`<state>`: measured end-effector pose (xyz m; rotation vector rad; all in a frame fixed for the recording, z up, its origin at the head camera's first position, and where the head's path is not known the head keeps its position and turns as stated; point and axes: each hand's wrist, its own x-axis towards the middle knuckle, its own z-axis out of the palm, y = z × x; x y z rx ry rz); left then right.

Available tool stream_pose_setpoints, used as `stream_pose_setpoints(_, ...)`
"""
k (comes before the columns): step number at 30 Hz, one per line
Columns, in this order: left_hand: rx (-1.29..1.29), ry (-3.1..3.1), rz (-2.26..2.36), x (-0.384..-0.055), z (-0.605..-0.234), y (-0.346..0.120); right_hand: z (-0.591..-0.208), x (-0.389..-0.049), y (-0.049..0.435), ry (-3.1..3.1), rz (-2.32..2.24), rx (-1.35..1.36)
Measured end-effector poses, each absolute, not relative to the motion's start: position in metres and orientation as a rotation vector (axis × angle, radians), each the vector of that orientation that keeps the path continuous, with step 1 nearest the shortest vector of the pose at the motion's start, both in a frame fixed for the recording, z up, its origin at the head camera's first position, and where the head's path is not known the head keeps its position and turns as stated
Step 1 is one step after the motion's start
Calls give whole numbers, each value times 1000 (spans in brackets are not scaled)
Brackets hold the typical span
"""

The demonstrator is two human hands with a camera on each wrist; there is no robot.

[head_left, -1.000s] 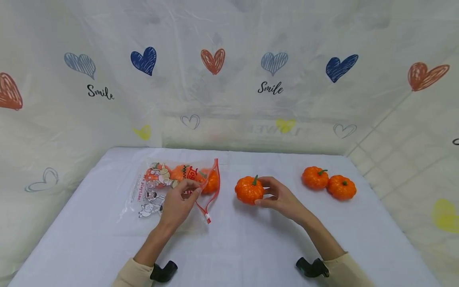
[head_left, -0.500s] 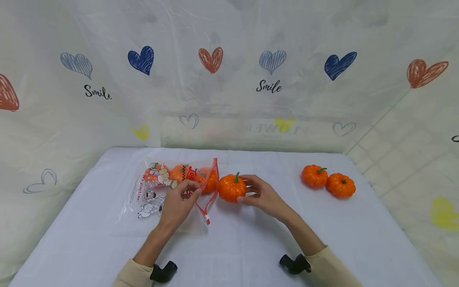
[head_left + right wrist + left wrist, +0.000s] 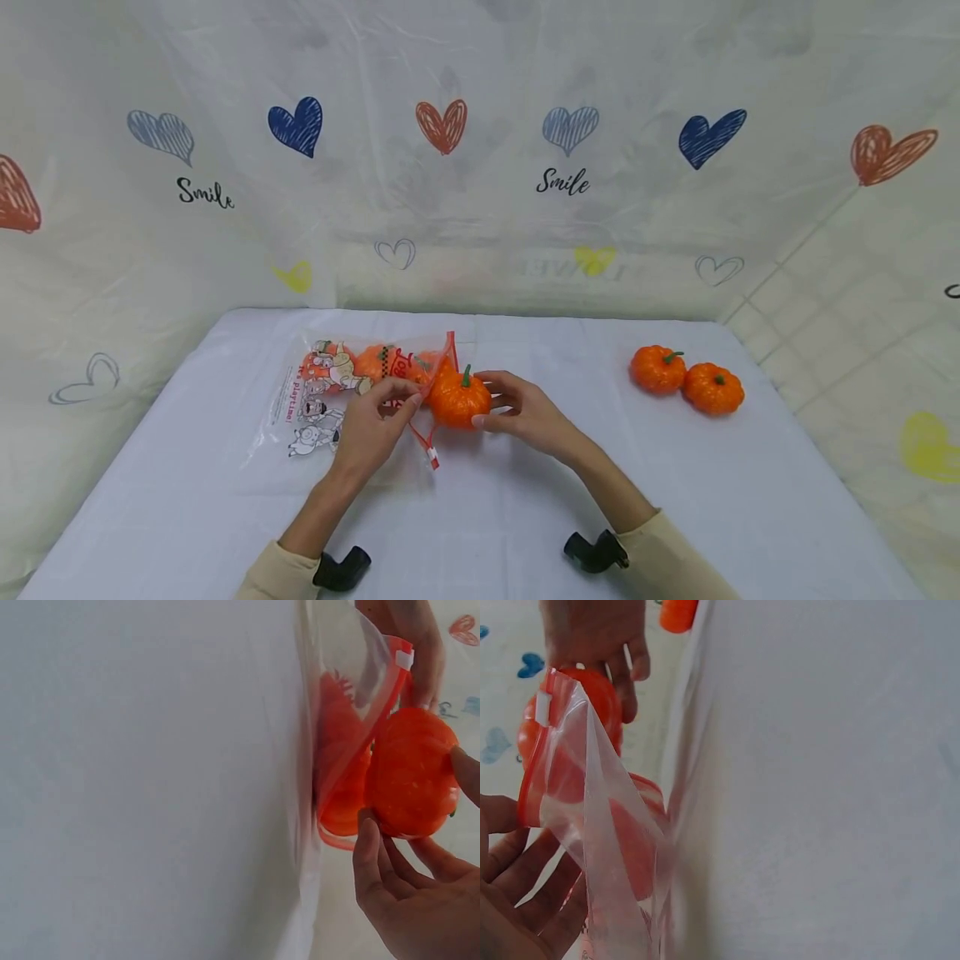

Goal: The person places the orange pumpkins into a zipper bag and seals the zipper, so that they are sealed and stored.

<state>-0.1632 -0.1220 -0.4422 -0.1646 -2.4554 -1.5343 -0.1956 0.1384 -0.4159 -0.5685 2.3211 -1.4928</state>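
My right hand (image 3: 525,414) grips a small orange pumpkin (image 3: 459,402) with a green stem, thumb and fingers on its right side. The pumpkin is at the mouth of a clear zip bag (image 3: 262,442) with a red edge and printed cartoon figures. My left hand (image 3: 378,421) pinches the bag's red edge between thumb and fingers. In the left wrist view the bag's mouth (image 3: 531,776) stands apart, with a white slider (image 3: 543,709) at one end. Several orange pumpkins (image 3: 371,363) lie inside the bag, partly hidden by the print. How far the held pumpkin is inside cannot be told.
Two more orange pumpkins, one (image 3: 657,369) behind the other (image 3: 713,389), sit together on the right of the white-covered table (image 3: 480,533). A pale curtain (image 3: 480,208) with printed hearts hangs behind the table. Black wrist cameras show on both sleeves.
My right hand has moved left with the pumpkin, from apart from the bag to its red-edged mouth. My left hand keeps its pinch on the bag and has barely moved.
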Motion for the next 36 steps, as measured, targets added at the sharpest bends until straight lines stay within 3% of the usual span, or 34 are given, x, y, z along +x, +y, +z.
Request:
stream_pose_setpoints(14,-190,-2415,-1520,-161,-443,-118,-423,-187,130,2295,-1340,-662)
stream_pose_setpoints(36,-94,-2483,-1347,-155,-430,-120,-426,-182,111,2293,-1399,-588)
